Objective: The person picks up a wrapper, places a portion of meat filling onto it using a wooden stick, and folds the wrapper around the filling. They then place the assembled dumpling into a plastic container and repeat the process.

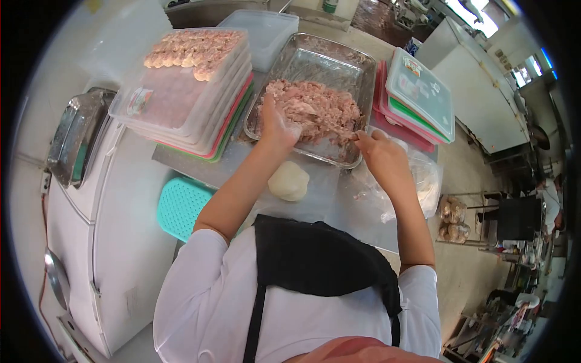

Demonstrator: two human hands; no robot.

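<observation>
A metal tray [251, 124] holds a mound of raw minced meat [321, 109]. My left hand [279, 126] is cupped over its near left edge, next to the meat. A small pale patch shows at that palm; what lies in the hand is partly hidden. At the tray's near right, my right hand [382, 154] grips the end of a thin utensil [330, 126], which reaches into the meat and is smeared with it. Its exact kind is hidden. A round ball of pale dough [289, 181] sits on the table between my forearms.
Left stands a stack of clear plastic boxes [200, 115] with rows of small filled pieces on top. Lidded boxes [420, 91] are stacked right of the tray. A clear plastic bag [393, 187] lies near my right forearm, a turquoise basket [181, 209] by my left.
</observation>
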